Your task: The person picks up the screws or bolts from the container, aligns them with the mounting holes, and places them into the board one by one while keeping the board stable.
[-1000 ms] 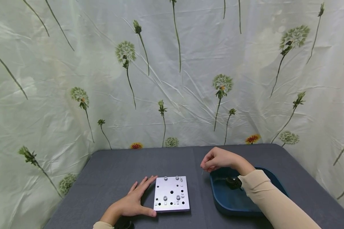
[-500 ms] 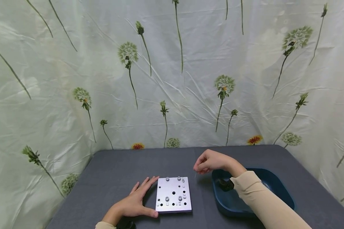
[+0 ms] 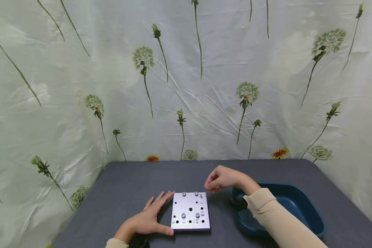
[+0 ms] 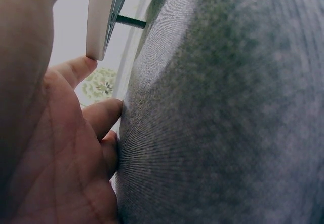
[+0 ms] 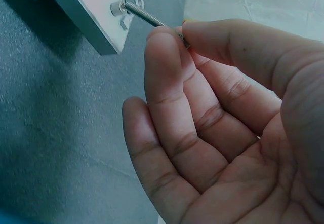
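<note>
Fingers (image 5: 167, 46) of the right hand (image 3: 221, 178) are pinching a thin screw (image 5: 152, 19) at the metal plate's (image 3: 190, 210) far right corner; it should be kept upright while the flat left hand (image 3: 148, 218) is steadying the plate.

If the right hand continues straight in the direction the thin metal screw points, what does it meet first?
Probably the square silver metal plate: the right hand pinches the thin metal screw, whose tip is at the plate's far right corner, near a socket-head bolt. Contact is unclear.

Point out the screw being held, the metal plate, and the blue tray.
screw (image 5: 152, 19), right wrist view, on its threaded shaft.
metal plate (image 3: 189, 215), head view, on its bare top face.
blue tray (image 3: 310, 210), head view, on its right rim.
</note>
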`<state>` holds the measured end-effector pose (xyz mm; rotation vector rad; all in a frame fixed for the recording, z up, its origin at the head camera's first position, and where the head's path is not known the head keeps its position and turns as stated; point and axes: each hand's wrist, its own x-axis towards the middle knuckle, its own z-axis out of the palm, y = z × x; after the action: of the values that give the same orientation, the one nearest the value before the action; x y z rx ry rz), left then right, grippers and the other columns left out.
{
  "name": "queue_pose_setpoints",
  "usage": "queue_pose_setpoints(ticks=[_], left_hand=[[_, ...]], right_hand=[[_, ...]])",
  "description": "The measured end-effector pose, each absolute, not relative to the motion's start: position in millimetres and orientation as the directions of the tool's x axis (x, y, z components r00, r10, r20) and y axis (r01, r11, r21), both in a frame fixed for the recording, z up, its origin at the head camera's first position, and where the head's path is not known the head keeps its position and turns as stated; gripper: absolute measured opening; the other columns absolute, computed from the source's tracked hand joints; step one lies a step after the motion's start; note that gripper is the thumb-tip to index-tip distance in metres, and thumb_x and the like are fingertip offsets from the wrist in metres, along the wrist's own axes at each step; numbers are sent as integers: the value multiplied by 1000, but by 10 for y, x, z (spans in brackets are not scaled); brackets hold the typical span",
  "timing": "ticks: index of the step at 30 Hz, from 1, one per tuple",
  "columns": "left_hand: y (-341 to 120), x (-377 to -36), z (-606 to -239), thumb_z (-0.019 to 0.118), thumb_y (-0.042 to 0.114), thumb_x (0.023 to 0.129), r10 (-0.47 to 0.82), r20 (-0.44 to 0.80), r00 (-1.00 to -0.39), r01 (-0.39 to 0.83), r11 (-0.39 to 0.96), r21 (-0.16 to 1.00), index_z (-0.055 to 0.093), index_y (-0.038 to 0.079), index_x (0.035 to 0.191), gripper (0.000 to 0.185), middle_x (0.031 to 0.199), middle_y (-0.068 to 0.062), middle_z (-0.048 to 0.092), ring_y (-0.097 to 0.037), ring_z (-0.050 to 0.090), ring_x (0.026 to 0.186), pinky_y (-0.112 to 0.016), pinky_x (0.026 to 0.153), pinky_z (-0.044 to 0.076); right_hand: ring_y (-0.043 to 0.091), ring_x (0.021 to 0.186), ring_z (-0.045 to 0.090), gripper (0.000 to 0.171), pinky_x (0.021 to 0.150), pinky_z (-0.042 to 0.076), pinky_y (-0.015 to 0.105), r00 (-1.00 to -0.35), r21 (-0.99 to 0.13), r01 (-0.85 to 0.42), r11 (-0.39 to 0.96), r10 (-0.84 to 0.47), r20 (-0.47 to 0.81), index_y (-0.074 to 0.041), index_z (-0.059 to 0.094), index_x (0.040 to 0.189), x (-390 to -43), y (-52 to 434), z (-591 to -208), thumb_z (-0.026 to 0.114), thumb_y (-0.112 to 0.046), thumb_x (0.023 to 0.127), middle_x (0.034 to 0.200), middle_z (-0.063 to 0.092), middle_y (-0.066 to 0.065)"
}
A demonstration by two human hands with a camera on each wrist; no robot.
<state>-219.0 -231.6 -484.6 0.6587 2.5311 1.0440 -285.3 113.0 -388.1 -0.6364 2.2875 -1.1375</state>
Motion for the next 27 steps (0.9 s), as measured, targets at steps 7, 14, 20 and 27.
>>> queue_pose_setpoints(ticks=[7,14,20,27], left_hand=[[-2305,-2200,-4838,94,52,80,523,-133,-842,280,634,721,22,29,173,120,181,-12,21,-49,9,167,-82,124,-2],[-2291,-2179,-4823,94,49,81,536,-135,-834,282,623,730,21,27,174,120,181,-11,19,-48,7,167,-82,125,-3],[-2288,-2174,-4812,94,47,82,540,-116,-834,294,612,734,22,24,174,119,181,-12,21,-49,8,167,-83,124,-3],[-2289,-2192,-4826,92,51,82,549,-118,-827,296,606,738,21,25,174,119,181,-12,20,-50,8,167,-83,124,-2]], right_hand=[[11,75,70,18,76,62,36,-751,-832,-186,522,-622,-222,2,83,106,-2841,1065,-3958,73,-13,102,89,81,11],[14,72,66,14,67,52,27,-768,-818,-180,547,-598,-231,-1,84,101,-2834,1044,-4010,75,-11,100,80,78,4],[14,72,67,13,65,50,25,-777,-818,-169,550,-584,-233,-2,84,100,-2833,1004,-4032,75,-12,100,79,78,3],[11,66,60,14,63,47,26,-776,-838,-166,520,-593,-214,0,84,100,-2822,953,-4043,74,-10,100,78,77,5]])
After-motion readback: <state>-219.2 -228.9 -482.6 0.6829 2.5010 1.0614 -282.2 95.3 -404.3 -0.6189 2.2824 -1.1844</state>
